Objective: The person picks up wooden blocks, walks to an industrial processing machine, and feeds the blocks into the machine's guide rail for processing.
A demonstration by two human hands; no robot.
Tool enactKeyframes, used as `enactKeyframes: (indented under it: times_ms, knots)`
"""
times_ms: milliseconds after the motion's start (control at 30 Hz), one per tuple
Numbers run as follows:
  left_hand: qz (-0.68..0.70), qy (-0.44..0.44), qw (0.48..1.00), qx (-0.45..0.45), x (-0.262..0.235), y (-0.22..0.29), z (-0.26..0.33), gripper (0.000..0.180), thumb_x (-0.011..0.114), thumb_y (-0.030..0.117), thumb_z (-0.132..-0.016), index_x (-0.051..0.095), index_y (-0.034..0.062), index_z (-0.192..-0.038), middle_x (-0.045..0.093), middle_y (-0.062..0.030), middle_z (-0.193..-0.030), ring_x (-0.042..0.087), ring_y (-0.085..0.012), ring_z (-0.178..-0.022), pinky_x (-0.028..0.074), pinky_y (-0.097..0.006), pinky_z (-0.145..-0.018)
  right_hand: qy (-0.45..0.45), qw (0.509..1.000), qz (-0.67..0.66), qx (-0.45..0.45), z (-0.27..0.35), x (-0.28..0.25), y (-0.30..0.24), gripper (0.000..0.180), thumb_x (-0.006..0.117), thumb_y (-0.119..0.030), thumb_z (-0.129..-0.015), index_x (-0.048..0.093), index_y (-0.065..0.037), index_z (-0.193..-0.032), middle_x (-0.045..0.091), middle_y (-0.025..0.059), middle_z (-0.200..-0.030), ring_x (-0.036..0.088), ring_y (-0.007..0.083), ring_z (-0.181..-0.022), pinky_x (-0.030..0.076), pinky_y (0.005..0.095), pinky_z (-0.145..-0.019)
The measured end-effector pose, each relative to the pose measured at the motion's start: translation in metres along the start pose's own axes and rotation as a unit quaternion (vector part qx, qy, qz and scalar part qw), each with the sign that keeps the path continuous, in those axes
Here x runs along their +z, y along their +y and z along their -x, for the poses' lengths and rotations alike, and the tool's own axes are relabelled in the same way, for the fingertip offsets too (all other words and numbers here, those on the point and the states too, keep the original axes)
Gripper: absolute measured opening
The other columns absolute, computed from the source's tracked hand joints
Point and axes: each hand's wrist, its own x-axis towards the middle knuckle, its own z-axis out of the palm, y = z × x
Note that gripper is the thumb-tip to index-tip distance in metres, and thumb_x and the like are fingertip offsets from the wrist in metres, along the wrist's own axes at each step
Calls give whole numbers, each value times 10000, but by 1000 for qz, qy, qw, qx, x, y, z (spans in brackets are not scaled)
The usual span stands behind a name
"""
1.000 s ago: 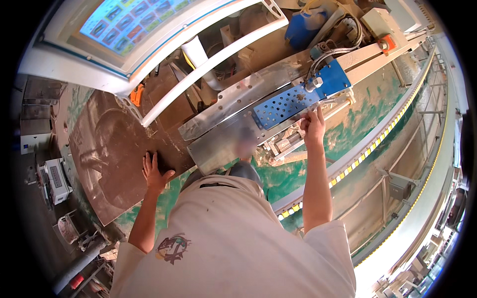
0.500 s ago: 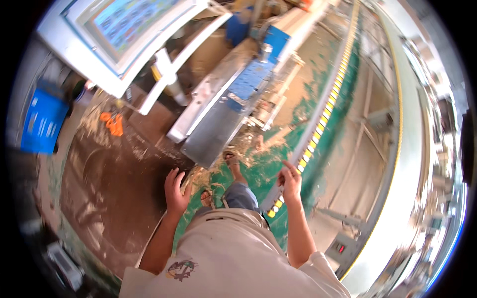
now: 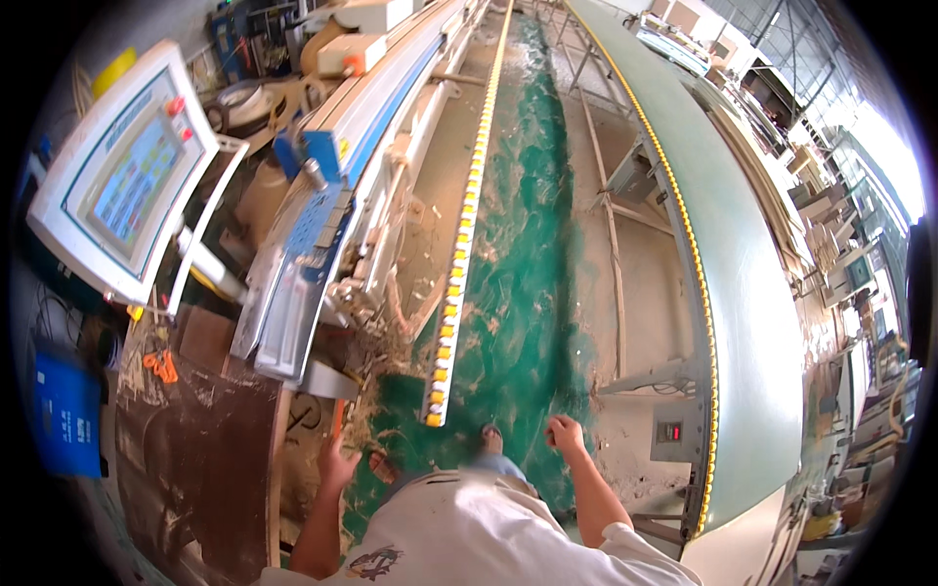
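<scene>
My left hand hangs low beside the edge of a brown board-topped table, thumb apart from the fingers. Just beyond its fingertips is a narrow orange strip; whether they touch I cannot tell. Loosely curled, my right hand is over the green floor with nothing visible in it. Between the hands and farther ahead, the near end of a long rail with yellow and white rollers points toward me, apart from both hands.
A long green conveyor belt with a yellow edge runs along the right. On the left are a control panel, a machine with a blue plate, orange-handled scissors and a blue box. Wood shavings litter the green floor.
My view has swung round and lifted along the aisle. My right hand, earlier at the roller rail, is now away from it. The machine and panel appear farther left.
</scene>
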Motion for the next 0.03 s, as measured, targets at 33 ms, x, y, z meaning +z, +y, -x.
enactKeyframes:
  times_ms: [33]
  knots:
    - [-8,-140,984,-114,14,-36,9,666,825,298,-906,579,91,-1489,561,-203,-1531,575,-286,-1370,491,-450,-1076,-16,1000,-6,-12,-24,-8,-9,315,638,-188,-1013,723,-6,-1256,730,85,-825,620,159,-556,525,329,-537]
